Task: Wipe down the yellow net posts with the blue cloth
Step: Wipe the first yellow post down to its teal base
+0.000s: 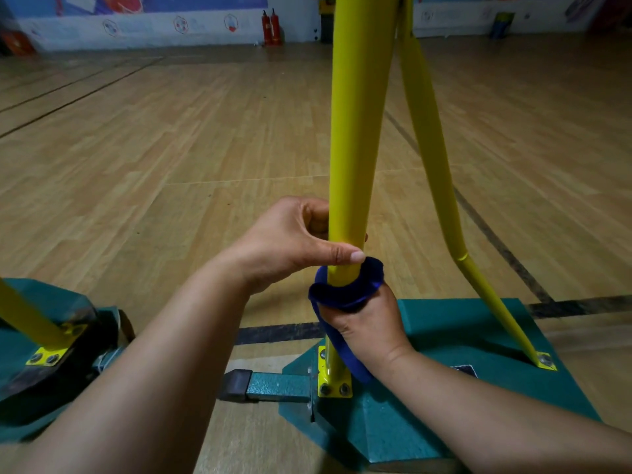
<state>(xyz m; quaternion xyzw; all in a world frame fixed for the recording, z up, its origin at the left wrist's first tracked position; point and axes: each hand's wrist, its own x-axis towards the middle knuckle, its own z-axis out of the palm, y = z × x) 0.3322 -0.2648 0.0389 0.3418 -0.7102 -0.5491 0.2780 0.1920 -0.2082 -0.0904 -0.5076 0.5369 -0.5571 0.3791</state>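
Note:
A yellow net post (359,124) rises upright from a green base (444,336), bolted down by a yellow foot plate. A slanted yellow brace (434,159) runs from high on the post down to the base's right corner. My left hand (290,241) grips the post low down, thumb across its front. Just below it, my right hand (369,323) holds the blue cloth (345,289) wrapped around the post. The cloth's tail hangs down toward the foot plate.
A second green base (51,354) with another yellow post (27,316) stands at the lower left. A green bar with a black end (260,384) sticks out between the bases. Wooden court floor stretches ahead; two red fire extinguishers (272,27) stand by the far wall.

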